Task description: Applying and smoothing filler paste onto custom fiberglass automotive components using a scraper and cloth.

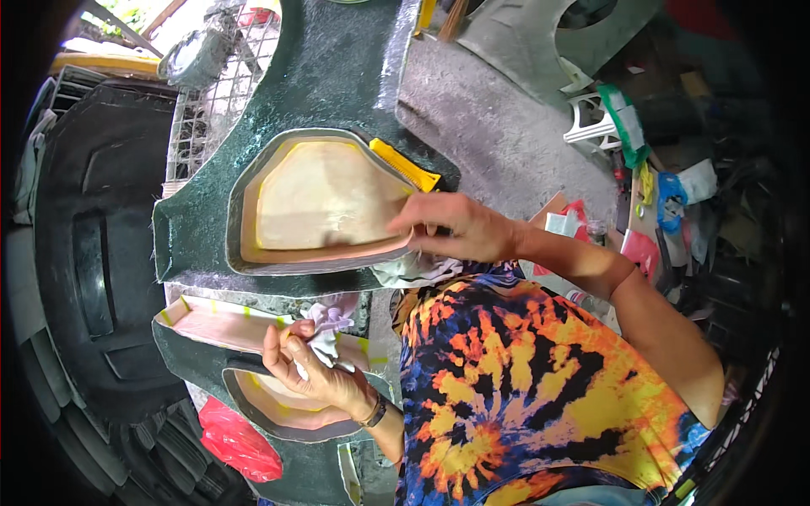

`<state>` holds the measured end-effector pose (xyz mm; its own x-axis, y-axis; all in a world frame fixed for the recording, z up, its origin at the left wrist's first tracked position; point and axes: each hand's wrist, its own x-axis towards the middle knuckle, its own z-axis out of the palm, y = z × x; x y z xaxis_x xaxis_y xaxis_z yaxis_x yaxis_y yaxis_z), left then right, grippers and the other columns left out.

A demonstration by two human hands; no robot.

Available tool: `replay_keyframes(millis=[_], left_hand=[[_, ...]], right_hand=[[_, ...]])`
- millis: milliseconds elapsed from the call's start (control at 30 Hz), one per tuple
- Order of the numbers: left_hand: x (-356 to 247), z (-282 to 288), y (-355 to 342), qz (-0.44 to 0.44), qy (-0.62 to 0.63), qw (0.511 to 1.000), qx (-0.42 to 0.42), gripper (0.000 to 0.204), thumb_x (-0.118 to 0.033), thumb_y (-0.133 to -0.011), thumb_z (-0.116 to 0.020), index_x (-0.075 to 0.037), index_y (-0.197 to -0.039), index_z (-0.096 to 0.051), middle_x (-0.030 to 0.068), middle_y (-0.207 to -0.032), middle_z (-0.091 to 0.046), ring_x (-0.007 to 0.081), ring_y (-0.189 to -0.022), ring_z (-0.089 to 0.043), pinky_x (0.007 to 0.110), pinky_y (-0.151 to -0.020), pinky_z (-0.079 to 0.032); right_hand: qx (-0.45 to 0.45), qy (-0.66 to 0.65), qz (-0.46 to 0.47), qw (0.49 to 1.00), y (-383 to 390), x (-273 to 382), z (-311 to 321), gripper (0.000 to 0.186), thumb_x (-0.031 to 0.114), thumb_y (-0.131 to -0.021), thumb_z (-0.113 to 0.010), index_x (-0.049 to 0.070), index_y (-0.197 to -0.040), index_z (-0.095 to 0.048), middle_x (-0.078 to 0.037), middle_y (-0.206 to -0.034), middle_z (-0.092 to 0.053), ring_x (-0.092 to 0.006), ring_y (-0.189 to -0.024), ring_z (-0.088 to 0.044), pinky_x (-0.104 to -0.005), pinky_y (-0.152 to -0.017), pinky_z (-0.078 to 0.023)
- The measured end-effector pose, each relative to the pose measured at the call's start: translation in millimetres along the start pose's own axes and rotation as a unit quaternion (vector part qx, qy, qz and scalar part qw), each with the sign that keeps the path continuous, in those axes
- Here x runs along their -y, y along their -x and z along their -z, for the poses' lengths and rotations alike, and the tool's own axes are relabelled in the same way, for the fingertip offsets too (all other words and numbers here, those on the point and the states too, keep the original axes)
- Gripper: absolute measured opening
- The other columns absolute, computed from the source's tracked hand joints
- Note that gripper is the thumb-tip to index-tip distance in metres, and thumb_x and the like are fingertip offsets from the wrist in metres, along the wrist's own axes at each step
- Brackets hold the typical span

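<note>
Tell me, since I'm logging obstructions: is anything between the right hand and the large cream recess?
Nothing visible: the right hand is over the recess at its lower right rim, contact unclear. The yellow tool lies aside, by the upper right rim.

Dark green panel (337, 76): grey-rimmed pan (321, 202) with pale lining; yellow tool (403, 163) against the rim's upper right | lower dark panel (187, 352): long pinkish trough (218, 322) along upper edge; smaller pan (263, 392) below it | grey floor (498, 118): white legged plastic piece (591, 128)
</note>
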<state>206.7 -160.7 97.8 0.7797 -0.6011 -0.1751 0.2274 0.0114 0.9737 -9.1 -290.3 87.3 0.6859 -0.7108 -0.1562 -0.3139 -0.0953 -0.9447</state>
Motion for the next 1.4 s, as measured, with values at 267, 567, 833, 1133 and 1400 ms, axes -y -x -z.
replay_keyframes(millis=[267,567,833,1133,1400], left_hand=[[16,40,47,0.013,0.001,1.0,-0.021,0.021,-0.013,-0.095,-0.056,-0.001,-0.111,-0.055,0.0056,-0.084,-0.057,0.0146,-0.081,-0.053,0.034,-0.081,-0.048],[52,58,108,0.032,-0.017,0.991,-0.126,0.016,-0.006,-0.093,-0.054,0.002,-0.107,-0.058,0.0091,-0.082,-0.062,0.0147,-0.074,-0.06,0.028,-0.068,-0.052],[67,51,138,0.045,0.009,0.99,-0.134,0.017,-0.007,-0.092,-0.058,0.001,-0.107,-0.06,0.0074,-0.087,-0.062,0.0129,-0.078,-0.059,0.025,-0.07,-0.049],[68,68,148,0.011,0.021,0.98,-0.196,0.016,-0.006,-0.093,-0.057,0.001,-0.107,-0.059,0.0088,-0.084,-0.062,0.0135,-0.076,-0.059,0.026,-0.067,-0.05],[70,66,145,0.019,0.05,0.98,-0.19,0.015,-0.006,-0.092,-0.057,0.0,-0.106,-0.06,0.0067,-0.087,-0.06,0.0131,-0.079,-0.059,0.026,-0.07,-0.049]], right_hand=[[0.136,0.226,0.169,0.95,30,-23,-29,0.023,0.013,-0.082,-0.062,0.006,-0.103,-0.056,-0.009,-0.094,-0.055,-0.0254,-0.092,-0.058,-0.0372,-0.078,-0.048],[0.166,0.401,0.292,0.852,22,-64,-93,0.038,0.017,-0.083,-0.053,0.001,-0.117,-0.055,-0.006,-0.104,-0.057,-0.0202,-0.099,-0.053,-0.034,-0.083,-0.042],[0.175,0.415,0.346,0.823,-8,-108,-119,0.027,0.018,-0.081,-0.057,0.002,-0.103,-0.06,-0.005,-0.092,-0.053,-0.0209,-0.093,-0.053,-0.0348,-0.082,-0.041],[0.131,0.08,0.137,0.979,-44,-84,-98,0.013,0.008,-0.089,-0.053,0.004,-0.099,-0.058,-0.016,-0.09,-0.062,-0.0356,-0.086,-0.062,-0.0418,-0.075,-0.049],[0.151,0.383,0.269,0.871,-43,-90,-75,0.031,0.005,-0.072,-0.061,0.008,-0.102,-0.063,-0.007,-0.108,-0.056,-0.0248,-0.101,-0.055,-0.0369,-0.083,-0.044]])
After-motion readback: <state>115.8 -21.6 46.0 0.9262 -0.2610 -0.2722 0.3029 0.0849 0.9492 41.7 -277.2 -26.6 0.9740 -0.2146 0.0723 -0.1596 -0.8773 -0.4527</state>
